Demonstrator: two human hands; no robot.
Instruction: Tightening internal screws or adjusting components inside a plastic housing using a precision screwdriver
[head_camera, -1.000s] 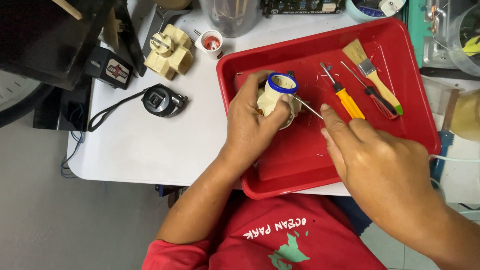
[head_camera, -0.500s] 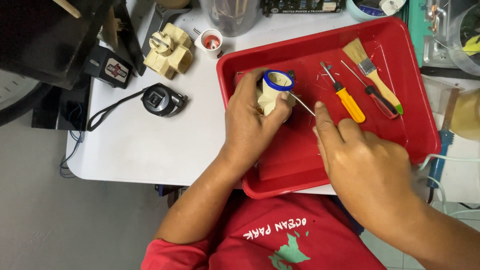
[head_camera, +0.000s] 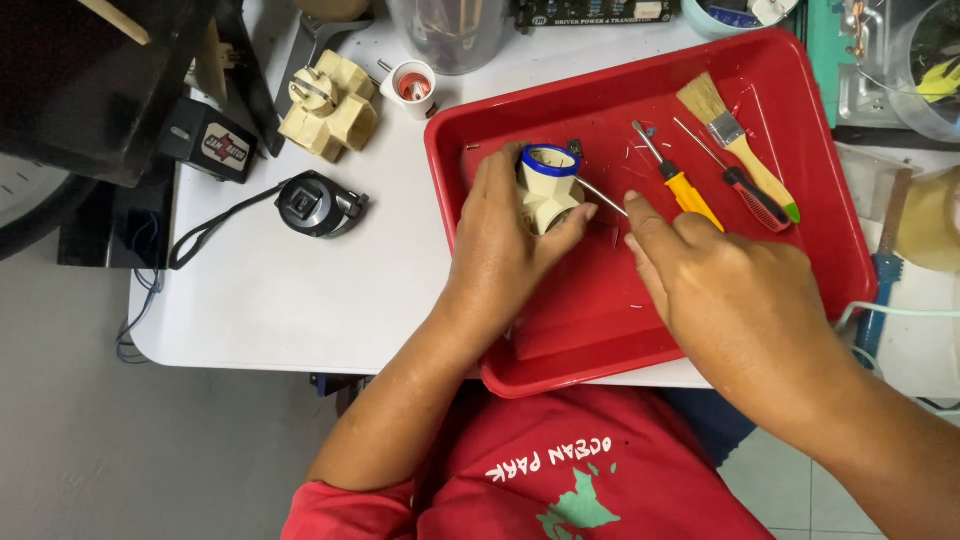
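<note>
Gripping a cream plastic fitting (head_camera: 548, 195) with a blue ring on top, the left hand (head_camera: 505, 240) holds it over the red tray (head_camera: 600, 330). Right hand (head_camera: 735, 300) pinches a thin metal rod (head_camera: 598, 195) against it. Black labelled box (head_camera: 208, 143) sits far left on the bench (head_camera: 270, 300).

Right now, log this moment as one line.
left hand: grips cream plug adapter | right hand: pokes thin metal tool into it | red tray beneath
</note>
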